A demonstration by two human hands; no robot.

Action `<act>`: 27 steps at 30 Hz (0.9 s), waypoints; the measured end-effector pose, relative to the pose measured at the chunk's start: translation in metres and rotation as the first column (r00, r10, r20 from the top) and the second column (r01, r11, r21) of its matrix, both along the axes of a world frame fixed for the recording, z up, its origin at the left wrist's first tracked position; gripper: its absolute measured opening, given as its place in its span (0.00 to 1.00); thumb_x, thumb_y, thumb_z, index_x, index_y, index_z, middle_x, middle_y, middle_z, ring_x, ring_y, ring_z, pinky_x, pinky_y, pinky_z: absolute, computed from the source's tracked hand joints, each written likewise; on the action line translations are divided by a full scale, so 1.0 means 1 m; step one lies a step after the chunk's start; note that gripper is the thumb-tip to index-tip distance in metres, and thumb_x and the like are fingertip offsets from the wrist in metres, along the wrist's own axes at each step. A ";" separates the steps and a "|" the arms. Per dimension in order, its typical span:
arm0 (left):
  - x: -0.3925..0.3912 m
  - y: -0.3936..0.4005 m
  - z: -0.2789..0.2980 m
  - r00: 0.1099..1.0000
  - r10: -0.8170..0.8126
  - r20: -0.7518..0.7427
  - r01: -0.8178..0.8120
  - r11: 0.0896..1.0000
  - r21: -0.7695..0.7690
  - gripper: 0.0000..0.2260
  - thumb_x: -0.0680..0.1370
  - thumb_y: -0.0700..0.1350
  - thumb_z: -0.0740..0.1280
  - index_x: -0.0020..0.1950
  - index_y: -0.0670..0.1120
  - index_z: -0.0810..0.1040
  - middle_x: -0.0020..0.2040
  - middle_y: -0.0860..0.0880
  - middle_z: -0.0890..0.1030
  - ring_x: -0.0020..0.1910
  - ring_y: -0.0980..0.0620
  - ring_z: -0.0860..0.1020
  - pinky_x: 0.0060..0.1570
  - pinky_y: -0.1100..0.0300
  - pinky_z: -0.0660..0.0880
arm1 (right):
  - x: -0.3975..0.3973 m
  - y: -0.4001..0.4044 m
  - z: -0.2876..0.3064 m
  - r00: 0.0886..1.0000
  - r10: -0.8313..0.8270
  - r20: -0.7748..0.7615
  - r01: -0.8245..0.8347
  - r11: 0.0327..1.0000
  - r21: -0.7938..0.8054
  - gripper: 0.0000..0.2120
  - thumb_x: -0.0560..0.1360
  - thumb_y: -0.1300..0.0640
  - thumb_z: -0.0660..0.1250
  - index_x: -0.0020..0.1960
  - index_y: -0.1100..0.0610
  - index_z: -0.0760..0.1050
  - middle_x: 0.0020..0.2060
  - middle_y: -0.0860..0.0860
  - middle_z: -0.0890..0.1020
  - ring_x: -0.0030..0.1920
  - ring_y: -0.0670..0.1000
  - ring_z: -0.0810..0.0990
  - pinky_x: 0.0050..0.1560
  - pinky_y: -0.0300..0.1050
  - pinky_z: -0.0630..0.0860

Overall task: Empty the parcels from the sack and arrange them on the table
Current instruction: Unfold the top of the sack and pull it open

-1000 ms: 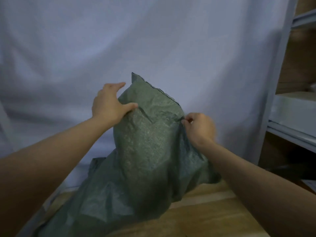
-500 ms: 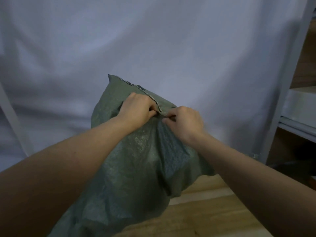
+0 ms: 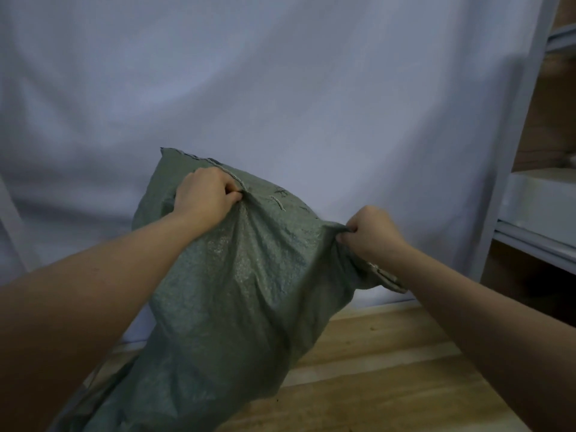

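Note:
A green woven sack (image 3: 237, 294) is held up in front of me, its stitched end uppermost and its lower part sagging toward the bottom left. My left hand (image 3: 204, 198) grips the fabric just below the stitched seam. My right hand (image 3: 372, 232) grips a bunched corner of the sack at the right. No parcel shows; the sack hides whatever is inside it.
A wooden table top (image 3: 389, 375) lies below the sack at the lower right. A pale blue-white cloth backdrop (image 3: 280, 88) hangs behind. A grey metal shelf rack (image 3: 514, 182) with a white bin (image 3: 548, 201) stands at the right.
My hands, close together on the sack's top half a second ago, have spread apart. The right hand has pulled its corner out to the right, stretching the fabric.

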State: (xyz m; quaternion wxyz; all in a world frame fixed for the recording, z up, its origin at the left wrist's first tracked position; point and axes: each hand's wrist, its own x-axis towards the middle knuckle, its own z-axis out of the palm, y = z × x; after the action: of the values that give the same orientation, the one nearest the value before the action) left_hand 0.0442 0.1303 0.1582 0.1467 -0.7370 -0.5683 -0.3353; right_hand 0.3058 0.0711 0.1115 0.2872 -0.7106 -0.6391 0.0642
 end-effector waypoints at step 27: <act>-0.027 0.034 -0.015 0.936 0.149 0.318 -0.019 0.926 -0.378 0.10 0.73 0.43 0.75 0.34 0.44 0.78 0.34 0.46 0.76 0.39 0.46 0.74 0.40 0.59 0.69 | -0.025 0.074 0.023 0.531 0.017 -0.847 0.302 0.930 0.208 0.15 0.75 0.62 0.65 0.31 0.58 0.78 0.27 0.57 0.83 0.28 0.60 0.84 0.41 0.58 0.84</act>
State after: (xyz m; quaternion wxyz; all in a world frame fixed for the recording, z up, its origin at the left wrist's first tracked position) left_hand 0.0175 0.1640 0.1428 -0.0804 -0.6565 -0.6694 -0.3381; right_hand 0.2811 0.1448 0.1341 0.6757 -0.5847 -0.3637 0.2632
